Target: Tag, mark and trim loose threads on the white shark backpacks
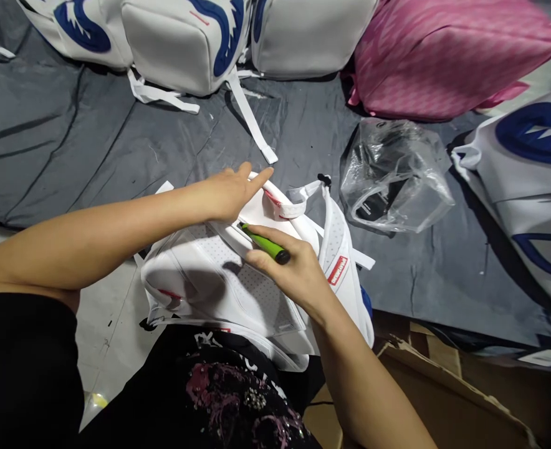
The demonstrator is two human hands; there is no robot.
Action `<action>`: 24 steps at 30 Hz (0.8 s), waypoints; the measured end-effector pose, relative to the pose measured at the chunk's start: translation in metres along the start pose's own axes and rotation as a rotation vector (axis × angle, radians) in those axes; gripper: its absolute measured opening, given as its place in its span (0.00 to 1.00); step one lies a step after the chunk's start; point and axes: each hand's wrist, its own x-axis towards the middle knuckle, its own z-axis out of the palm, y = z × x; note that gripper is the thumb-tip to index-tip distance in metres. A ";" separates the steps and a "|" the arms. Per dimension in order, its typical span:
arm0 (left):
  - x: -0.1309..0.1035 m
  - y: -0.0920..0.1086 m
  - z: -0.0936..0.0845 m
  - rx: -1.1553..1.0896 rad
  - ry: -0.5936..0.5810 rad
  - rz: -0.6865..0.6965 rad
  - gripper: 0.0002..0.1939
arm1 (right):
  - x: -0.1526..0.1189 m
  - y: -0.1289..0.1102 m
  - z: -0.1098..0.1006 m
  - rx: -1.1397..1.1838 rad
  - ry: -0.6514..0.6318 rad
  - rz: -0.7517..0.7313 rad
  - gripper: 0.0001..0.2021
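Note:
A white backpack (210,268) with perforated padding and red labels lies back side up at the table edge, against my body. My left hand (229,193) grips its upper rim, with some fingers curled out of sight and one stretched over the edge. In my right hand (294,262) is a green pen-shaped tool (265,243) with black ends. Its tip points at the seam beside my left hand; what kind of tool it is cannot be told. The backpack's white carry loop (294,211) stands up just right of the hands.
Several white backpacks with blue patches (167,50) and a pink backpack (444,62) line the back of the dark-covered table (46,137). A clear plastic bag (397,181) lies to the right, near another white backpack (537,187). Below the table edge is a cardboard box (444,393).

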 end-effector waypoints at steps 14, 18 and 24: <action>0.001 -0.001 0.003 -0.029 0.020 0.004 0.52 | 0.005 -0.002 0.009 -0.233 0.063 -0.031 0.18; -0.001 0.000 0.001 -0.028 0.008 0.001 0.52 | 0.005 0.000 0.005 -0.161 -0.008 -0.066 0.19; 0.002 -0.002 0.004 -0.016 0.037 0.009 0.54 | 0.008 -0.001 0.006 -0.132 -0.024 -0.079 0.20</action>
